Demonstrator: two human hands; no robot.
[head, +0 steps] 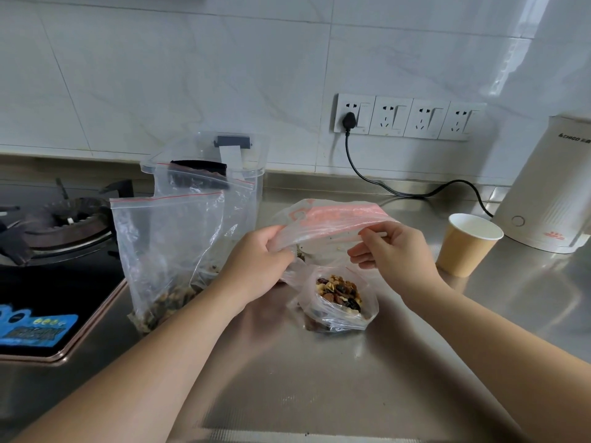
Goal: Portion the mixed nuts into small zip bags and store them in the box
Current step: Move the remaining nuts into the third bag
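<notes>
Both hands are up over the steel worktop [319, 378], each pinching the mouth of one small zip bag [332, 225]. Left hand [259, 260]: fingers curled, thumb and forefinger clamped on the bag's near-left rim. Right hand [390, 247]: fingertips nipped on the right end of the pink seal strip, remaining fingers loosely bent. The bag's mouth is stretched between the two hands; its belly sags below and between them, resting on the worktop with a small load of mixed nuts [339, 291] visible through the film. Handling judgement: film is thin, limp and slippery, holds no shape of its own; the load is light but loose, so it will spill if the mouth tips. Best hold is on the stiffer seal strip at both ends, as now, then run along it to close. Just beyond the left hand stand two larger zip bags [166, 251], upright, nuts settled at the bottom. Behind them, further from the hands, is the clear storage box [249, 161], lid raised. Beside the right hand, outward, sits a paper cup [463, 247]; past it a white kettle [550, 183], corded to the wall socket.
</notes>
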